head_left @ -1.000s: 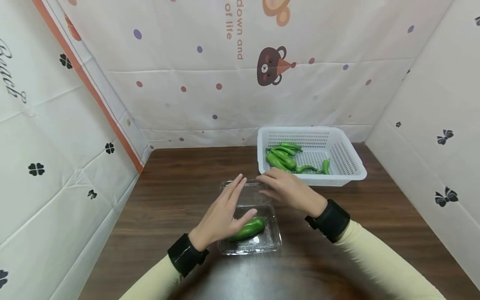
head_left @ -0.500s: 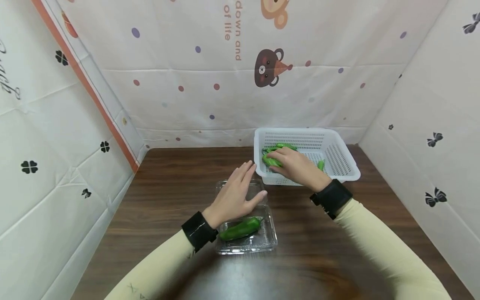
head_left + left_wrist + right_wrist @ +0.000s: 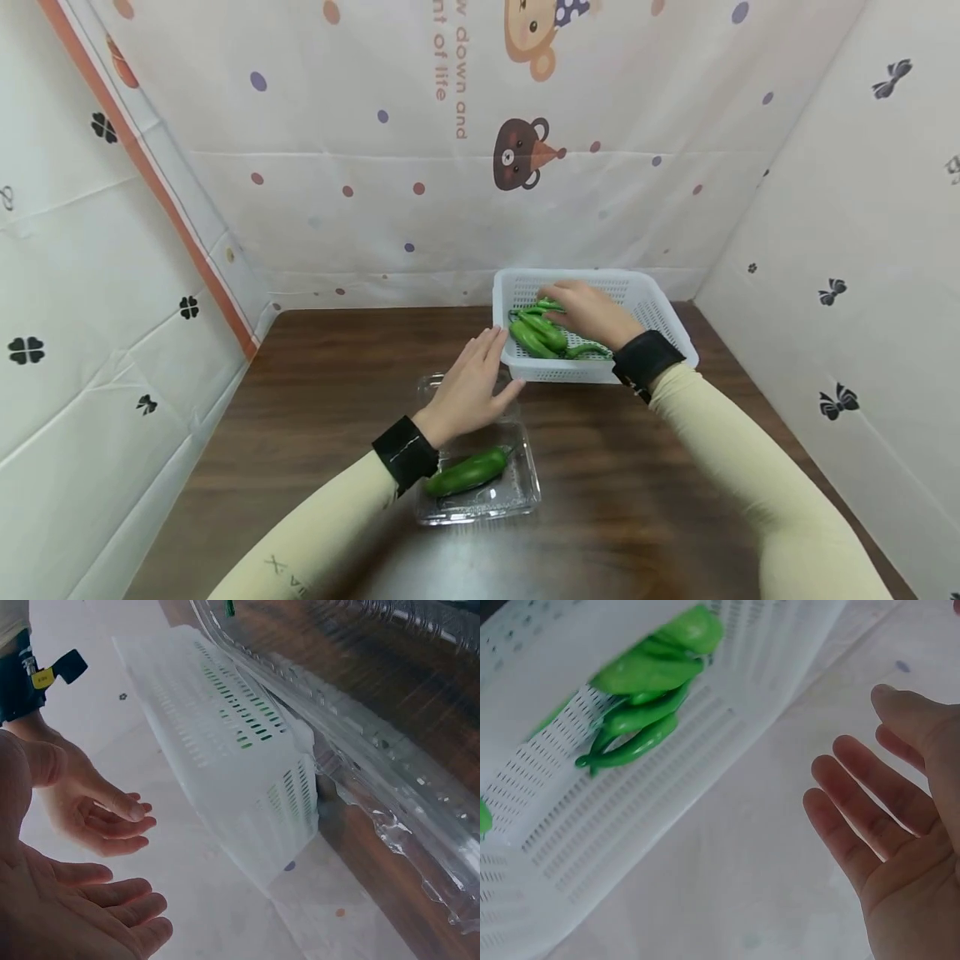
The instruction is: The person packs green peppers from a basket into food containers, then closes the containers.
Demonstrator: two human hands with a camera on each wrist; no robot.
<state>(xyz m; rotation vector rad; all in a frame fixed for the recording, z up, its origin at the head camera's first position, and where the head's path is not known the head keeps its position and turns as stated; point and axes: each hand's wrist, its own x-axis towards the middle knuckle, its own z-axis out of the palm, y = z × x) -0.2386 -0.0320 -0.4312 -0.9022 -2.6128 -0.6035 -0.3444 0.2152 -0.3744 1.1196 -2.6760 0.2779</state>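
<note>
A clear plastic clamshell box [image 3: 495,508] lies opened out on the brown table, its lid flap away from me. One large green pepper [image 3: 468,472] rests inside it. Over the lid hovers my left hand [image 3: 467,390], fingers straight and thumb apart, holding nothing. My right hand [image 3: 592,312] is above the white basket [image 3: 562,375], its fingers loosely bent and clear of the peppers in the right wrist view. Several green peppers [image 3: 534,335] lie in the basket's left part; the hand covers some of the basket in the head view.
Patterned white cloth [image 3: 375,225] stands behind the table [image 3: 337,375] and along both sides. The basket sits at the back right, close to the rear cloth, with the clamshell nearer to me and to its left.
My right hand has gone from beside the clamshell lid up over the basket, passing low over the peppers. The left hand has shifted slightly away from me over the lid, uncovering the pepper.
</note>
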